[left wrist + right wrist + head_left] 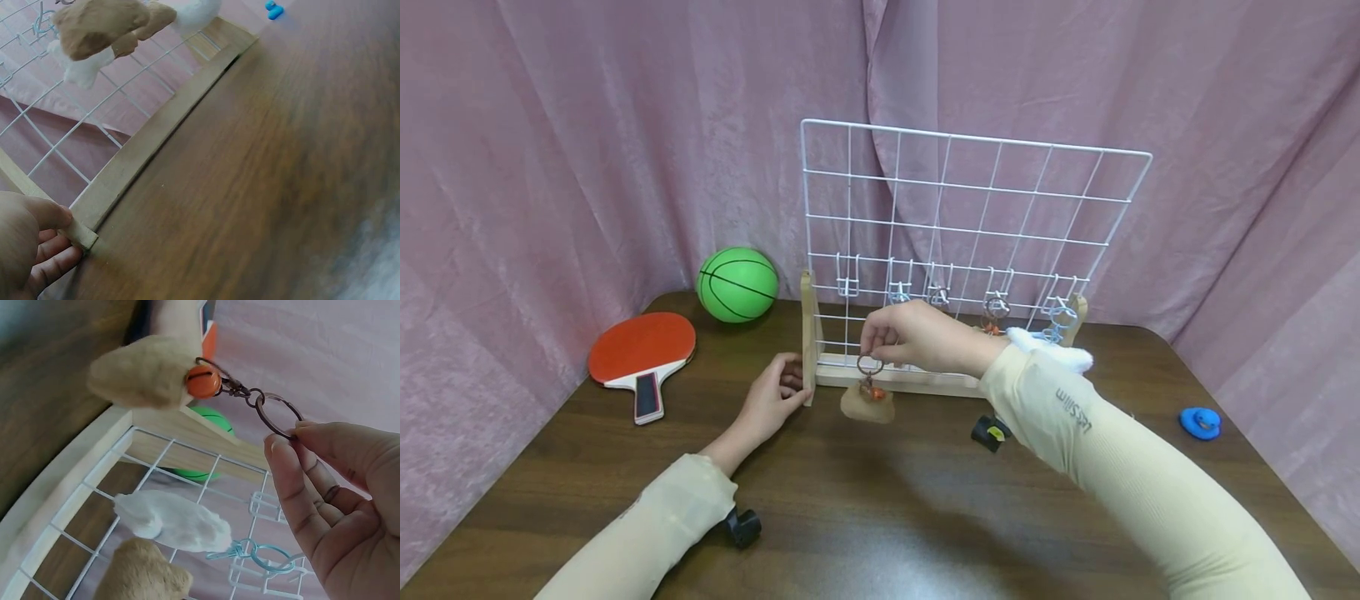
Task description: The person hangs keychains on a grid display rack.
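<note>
My right hand [917, 333] pinches the ring [275, 415] of a keychain between thumb and index finger. From the ring hang an orange bell [204, 382] and a brown plush [867, 403], in front of a white wire grid rack [977, 138]. At the rack's left end, my left hand [767, 400] grips the wooden stand [807, 333] low by its foot, thumb on the near side. Other keychains hang on the rack's hooks, among them a white plush [172, 519] with a light blue ring and another brown plush [140, 572]. The leftmost hook [847, 287] carries nothing.
To the left lie a red table tennis paddle [643, 348] and a green ball [737, 284]. A blue rubber duck [1200, 422] sits near the table's right edge. Pink curtains [625, 150] hang behind the brown table [880, 517].
</note>
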Motion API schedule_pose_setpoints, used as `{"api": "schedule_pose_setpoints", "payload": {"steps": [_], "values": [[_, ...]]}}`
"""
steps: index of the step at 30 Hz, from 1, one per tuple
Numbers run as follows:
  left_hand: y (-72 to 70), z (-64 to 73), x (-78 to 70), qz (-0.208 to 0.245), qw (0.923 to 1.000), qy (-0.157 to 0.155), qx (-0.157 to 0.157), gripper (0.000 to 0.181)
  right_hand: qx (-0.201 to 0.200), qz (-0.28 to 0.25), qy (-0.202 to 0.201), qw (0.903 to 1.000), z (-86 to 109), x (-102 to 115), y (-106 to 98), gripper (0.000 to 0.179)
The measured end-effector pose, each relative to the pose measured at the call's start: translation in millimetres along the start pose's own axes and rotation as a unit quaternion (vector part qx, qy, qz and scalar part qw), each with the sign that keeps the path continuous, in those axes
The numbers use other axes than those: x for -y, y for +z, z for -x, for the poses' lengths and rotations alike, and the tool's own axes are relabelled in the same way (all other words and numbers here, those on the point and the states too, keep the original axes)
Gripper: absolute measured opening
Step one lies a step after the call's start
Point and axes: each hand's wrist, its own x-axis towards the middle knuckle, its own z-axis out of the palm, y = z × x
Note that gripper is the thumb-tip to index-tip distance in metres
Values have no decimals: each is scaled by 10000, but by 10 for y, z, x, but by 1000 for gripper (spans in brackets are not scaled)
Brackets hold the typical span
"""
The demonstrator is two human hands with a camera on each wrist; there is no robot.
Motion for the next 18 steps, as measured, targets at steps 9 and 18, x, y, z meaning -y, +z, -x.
{"api": "schedule_pose_setpoints", "payload": {"steps": [9, 18], "values": [[0, 3, -2, -58, 10000, 26, -21, 50, -115, 49, 255, 9996, -74, 26, -103, 8], [-7, 9, -19, 22, 9999, 88, -48, 49, -294, 135, 278, 9991, -192, 14, -138, 7]]}}
